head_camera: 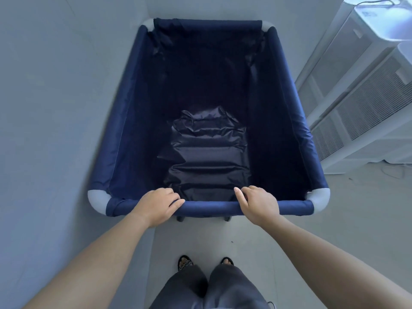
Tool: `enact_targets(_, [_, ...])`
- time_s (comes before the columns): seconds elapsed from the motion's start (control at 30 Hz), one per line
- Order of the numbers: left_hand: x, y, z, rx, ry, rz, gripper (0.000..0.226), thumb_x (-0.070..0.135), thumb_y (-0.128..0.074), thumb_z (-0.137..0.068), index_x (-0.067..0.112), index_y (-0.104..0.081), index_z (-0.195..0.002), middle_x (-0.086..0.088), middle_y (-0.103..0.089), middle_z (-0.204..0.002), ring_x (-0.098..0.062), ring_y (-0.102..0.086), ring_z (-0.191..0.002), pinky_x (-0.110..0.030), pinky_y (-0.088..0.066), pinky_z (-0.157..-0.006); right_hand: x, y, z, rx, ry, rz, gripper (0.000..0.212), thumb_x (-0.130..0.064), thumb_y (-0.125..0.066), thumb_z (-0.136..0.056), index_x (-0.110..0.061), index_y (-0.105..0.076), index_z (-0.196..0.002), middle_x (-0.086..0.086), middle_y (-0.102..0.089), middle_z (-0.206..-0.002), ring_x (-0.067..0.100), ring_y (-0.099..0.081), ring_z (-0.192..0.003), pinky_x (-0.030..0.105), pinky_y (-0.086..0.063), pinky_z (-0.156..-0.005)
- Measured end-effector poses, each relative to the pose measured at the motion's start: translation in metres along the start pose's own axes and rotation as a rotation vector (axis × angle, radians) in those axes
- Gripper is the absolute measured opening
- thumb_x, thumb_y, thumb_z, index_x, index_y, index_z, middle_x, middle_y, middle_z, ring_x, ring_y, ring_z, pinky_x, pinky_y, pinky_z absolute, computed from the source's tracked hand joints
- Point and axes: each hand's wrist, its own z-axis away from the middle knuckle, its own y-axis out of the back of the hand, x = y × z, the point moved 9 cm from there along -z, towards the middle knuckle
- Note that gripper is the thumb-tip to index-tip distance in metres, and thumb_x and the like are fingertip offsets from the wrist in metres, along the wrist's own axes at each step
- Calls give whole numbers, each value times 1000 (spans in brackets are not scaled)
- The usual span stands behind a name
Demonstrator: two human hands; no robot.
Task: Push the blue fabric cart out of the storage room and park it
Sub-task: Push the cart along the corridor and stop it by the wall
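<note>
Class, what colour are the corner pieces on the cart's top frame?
Light grey corner pieces, against the navy fabric cart; head view.

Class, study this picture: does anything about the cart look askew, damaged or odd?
The blue cart looks intact. Only its liner fabric lies crumpled on the bottom, and the far left corner is bunched. Both hands, left and right, grip the near rail.

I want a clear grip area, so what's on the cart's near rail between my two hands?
Nothing. In the head view the stretch of the near rail between the left hand and right hand is bare blue fabric.
</note>
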Motion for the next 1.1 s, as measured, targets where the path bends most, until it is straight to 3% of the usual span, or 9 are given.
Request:
enact_targets(0.2, [-1, 2, -14, 15, -64, 14, 37, 39, -31, -99, 22, -60, -86, 8, -56, -87, -11, -48, -81, -25, -34, -66, -15, -7, 0, 7, 69, 116, 52, -49, -20, -94, -21, -48, -61, -5, -50, -63, 18, -48, -63, 32, -30, -52])
enact_targets(0.5, [-3, 2, -19, -7, -145, 86, 38, 42, -30, -96, 30, -42, -62, 10, -48, -67, -12, -49, -69, -27, -31, -58, -13, -6, -5, 37, 40, 104, 51, -49, -24, -94, -20, -41, -55, -5, -45, -58, 19, -48, -60, 32, -26, -50])
enact_targets(0.7, [-6, -1, -25, 12, -157, 69, 40, 50, -29, -93, 36, -38, -57, 14, -44, -62, -7, -45, -63, -22, -25, -53, -10, -8, -14, -26, 40, 68, 53, -52, -23, -95, -18, -51, -64, -2, -58, -70, 20, -53, -69, 36, -41, -59])
enact_targets(0.97, [-7, -6, -28, -6, -179, 63, 38, 53, -28, -93, 30, -48, -70, 12, -48, -67, -11, -50, -67, -26, -30, -56, -4, -10, -17, -13, 9, 153, 58, -59, -16, -91, -24, -54, -67, -6, -62, -73, 18, -56, -72, 33, -39, -57])
enact_targets(1.1, [-7, -8, -28, -45, -178, 67, 36, 51, -27, -94, 32, -41, -66, 12, -46, -67, -12, -48, -68, -28, -33, -60, -3, -16, -20, -64, 12, 163, 58, -60, -16, -91, -24, -55, -69, -6, -63, -74, 18, -56, -73, 33, -37, -57])
